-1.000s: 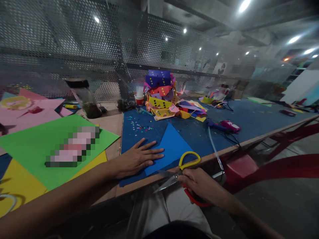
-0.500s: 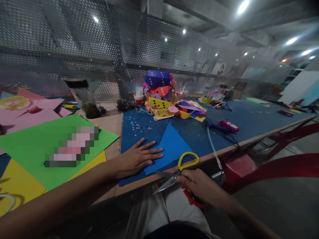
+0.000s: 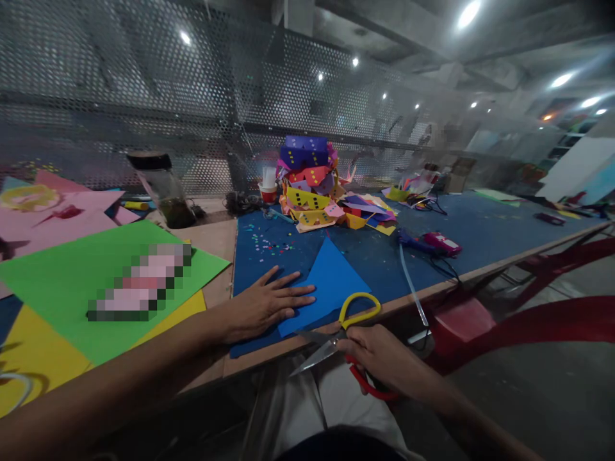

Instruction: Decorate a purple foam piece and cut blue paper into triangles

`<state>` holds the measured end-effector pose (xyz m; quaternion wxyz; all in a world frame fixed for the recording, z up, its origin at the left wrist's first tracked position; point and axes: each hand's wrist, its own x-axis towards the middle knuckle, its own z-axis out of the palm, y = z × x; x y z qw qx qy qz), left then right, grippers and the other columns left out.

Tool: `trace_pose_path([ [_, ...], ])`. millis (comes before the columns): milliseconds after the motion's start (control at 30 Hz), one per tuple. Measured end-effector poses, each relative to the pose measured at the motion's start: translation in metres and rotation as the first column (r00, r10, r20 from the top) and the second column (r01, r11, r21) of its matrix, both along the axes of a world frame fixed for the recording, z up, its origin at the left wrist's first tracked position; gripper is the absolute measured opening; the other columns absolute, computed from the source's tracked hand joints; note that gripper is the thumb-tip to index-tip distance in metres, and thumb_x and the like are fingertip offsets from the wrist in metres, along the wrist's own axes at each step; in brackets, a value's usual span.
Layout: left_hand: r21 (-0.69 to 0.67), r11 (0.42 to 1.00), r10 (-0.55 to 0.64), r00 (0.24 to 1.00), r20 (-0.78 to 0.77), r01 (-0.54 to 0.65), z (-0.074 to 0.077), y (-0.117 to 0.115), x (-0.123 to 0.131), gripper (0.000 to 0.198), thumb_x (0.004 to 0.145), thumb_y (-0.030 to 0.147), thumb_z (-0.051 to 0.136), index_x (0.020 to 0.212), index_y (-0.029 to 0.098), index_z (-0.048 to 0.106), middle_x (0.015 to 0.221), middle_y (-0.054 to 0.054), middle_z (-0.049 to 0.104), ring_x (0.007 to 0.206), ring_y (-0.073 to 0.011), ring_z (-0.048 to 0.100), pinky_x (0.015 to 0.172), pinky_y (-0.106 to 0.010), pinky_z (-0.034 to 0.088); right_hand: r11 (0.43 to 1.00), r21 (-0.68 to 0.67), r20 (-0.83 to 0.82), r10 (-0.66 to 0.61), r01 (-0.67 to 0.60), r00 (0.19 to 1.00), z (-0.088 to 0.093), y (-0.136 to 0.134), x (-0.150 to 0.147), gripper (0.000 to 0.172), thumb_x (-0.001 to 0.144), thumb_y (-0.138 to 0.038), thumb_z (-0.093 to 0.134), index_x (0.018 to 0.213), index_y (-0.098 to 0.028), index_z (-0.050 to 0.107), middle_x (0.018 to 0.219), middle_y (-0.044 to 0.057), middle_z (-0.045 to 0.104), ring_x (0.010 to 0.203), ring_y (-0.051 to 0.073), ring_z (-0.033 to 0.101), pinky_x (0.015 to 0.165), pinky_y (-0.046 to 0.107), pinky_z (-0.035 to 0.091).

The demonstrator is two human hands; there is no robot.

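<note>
Fingers spread, my left hand (image 3: 269, 304) lies flat across the left part of a bright blue sheet of paper (image 3: 331, 275), pressing it to the table. The sheet shows a pointed top corner and reaches the table's front edge. My right hand (image 3: 372, 352) is closed around a pair of scissors (image 3: 360, 310) with one yellow and one red handle loop. The blades are apart and point left, just at the paper's lower edge. Whether a blade touches the paper I cannot tell.
Green paper (image 3: 115, 339) and yellow paper (image 3: 48, 339) lie at left, near a dark-lidded jar (image 3: 163, 198). Behind my hands are a pile of colourful paper pieces (image 3: 312, 198), a paper cup (image 3: 268, 191) and small scraps. A glue gun (image 3: 418, 242) rests at right; red chairs (image 3: 538, 330) stand beside the table.
My right hand and the scissors have shifted slightly left. My left hand and the blue paper stay where they were.
</note>
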<state>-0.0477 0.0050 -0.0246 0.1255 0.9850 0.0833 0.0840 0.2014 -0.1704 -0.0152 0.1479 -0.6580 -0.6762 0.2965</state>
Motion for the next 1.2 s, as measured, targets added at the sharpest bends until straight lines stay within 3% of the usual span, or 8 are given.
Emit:
trace_pose_path([
  [233, -0.007, 1.000, 0.006, 0.997, -0.072, -0.007, 0.001, 0.001, 0.000, 0.048, 0.107, 0.042, 0.030, 0.154, 0.047, 0.023, 0.163, 0.011, 0.029, 0.155, -0.0229, 0.009, 0.122, -0.052, -0.011, 1.000, 0.017, -0.006, 0.018, -0.018, 1.000, -0.001, 0.000, -0.004, 0.041, 0.101, -0.038, 0.049, 0.064, -0.019, 0.045, 0.064, -0.003, 0.053, 0.059, 0.011, 0.044, 0.056, 0.026, 0.025],
  [833, 0.002, 1.000, 0.005, 0.999, -0.048, -0.005, 0.000, 0.000, -0.001, 0.048, 0.107, 0.040, 0.032, 0.154, 0.047, 0.025, 0.162, 0.010, 0.031, 0.154, -0.0221, 0.011, 0.121, -0.048, -0.012, 0.999, 0.012, -0.031, 0.036, -0.036, 0.999, -0.003, 0.002, -0.008, 0.043, 0.101, -0.042, 0.048, 0.065, -0.019, 0.046, 0.065, -0.003, 0.054, 0.060, 0.011, 0.046, 0.057, 0.026, 0.026],
  [1000, -0.005, 1.000, 0.006, 1.000, -0.019, -0.006, 0.000, 0.000, -0.001, 0.048, 0.106, 0.041, 0.034, 0.153, 0.048, 0.027, 0.160, 0.009, 0.035, 0.154, -0.0226, 0.014, 0.122, -0.050, -0.007, 0.999, 0.021, -0.008, 0.039, -0.039, 0.999, 0.000, 0.001, -0.010, 0.041, 0.101, -0.040, 0.047, 0.066, -0.019, 0.047, 0.065, -0.003, 0.053, 0.060, 0.011, 0.044, 0.057, 0.026, 0.025],
  [1200, 0.001, 1.000, 0.019, 0.997, -0.077, -0.019, 0.001, -0.002, 0.000, 0.048, 0.107, 0.039, 0.030, 0.155, 0.045, 0.023, 0.163, 0.009, 0.030, 0.155, -0.0225, 0.009, 0.121, -0.051, -0.011, 0.999, -0.001, -0.018, 0.036, -0.036, 0.999, 0.003, 0.004, -0.012, 0.042, 0.100, -0.040, 0.049, 0.063, -0.019, 0.045, 0.064, -0.003, 0.052, 0.059, 0.011, 0.044, 0.056, 0.026, 0.025],
])
